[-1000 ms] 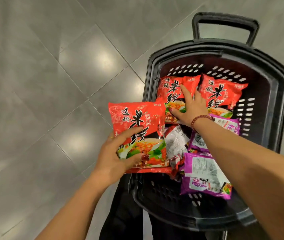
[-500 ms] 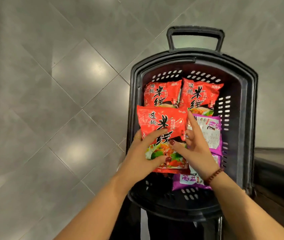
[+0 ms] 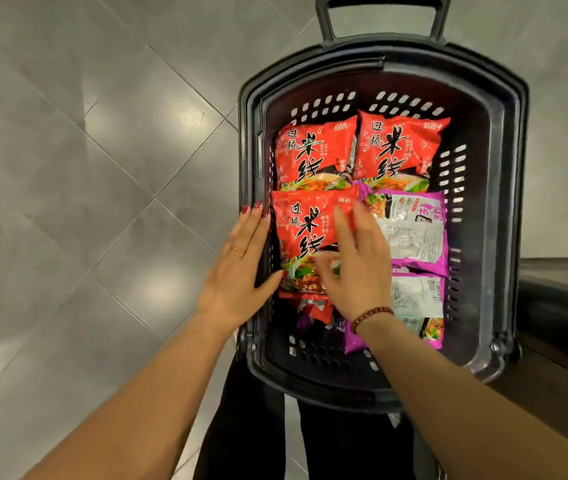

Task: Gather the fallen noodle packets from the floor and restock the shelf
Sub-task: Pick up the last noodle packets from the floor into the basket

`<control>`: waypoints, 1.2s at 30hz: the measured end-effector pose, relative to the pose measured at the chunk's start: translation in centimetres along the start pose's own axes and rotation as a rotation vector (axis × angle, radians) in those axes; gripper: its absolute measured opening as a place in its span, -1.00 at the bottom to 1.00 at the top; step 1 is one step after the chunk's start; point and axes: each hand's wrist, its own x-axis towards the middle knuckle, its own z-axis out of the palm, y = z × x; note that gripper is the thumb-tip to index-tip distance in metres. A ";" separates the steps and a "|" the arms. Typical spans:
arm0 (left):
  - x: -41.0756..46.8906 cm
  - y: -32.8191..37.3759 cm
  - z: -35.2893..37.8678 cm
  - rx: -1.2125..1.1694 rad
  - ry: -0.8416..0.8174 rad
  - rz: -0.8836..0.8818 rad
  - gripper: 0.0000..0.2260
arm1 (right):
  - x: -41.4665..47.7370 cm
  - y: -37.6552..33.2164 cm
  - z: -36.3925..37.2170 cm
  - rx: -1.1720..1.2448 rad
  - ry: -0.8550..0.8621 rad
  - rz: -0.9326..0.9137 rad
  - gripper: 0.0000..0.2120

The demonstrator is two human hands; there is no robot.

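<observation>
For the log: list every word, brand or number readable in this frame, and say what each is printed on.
"过桥 米线": far-left red packet.
"过桥 米线": far-right red packet.
"过桥 米线": near red packet, partly covered by the right hand.
Small corner marks and side print on the red packets: too blurred to read.
Back-panel print on the upper purple packet and lower purple packet: too small to read.

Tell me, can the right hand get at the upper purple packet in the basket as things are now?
Probably yes. The right hand rests on the near red packet, directly beside the upper purple packet, whose face lies bare with nothing on top. The basket is open above.
</observation>
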 end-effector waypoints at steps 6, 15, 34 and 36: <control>0.0 -0.2 0.2 -0.011 0.013 0.003 -0.25 | -0.1 1.6 1.7 -0.190 -0.357 -0.096 -0.08; -0.1 1.1 -1.1 0.078 0.005 0.009 -0.26 | 0.0 0.2 -0.3 -0.171 -0.356 -0.068 -0.14; -10.8 18.9 -17.4 0.212 -0.243 0.872 -0.56 | -24.6 -10.1 -24.2 0.078 0.276 0.631 -0.32; -12.3 21.4 -17.7 0.236 -0.312 0.983 -0.56 | -28.8 -11.9 -25.0 0.090 0.327 0.764 -0.34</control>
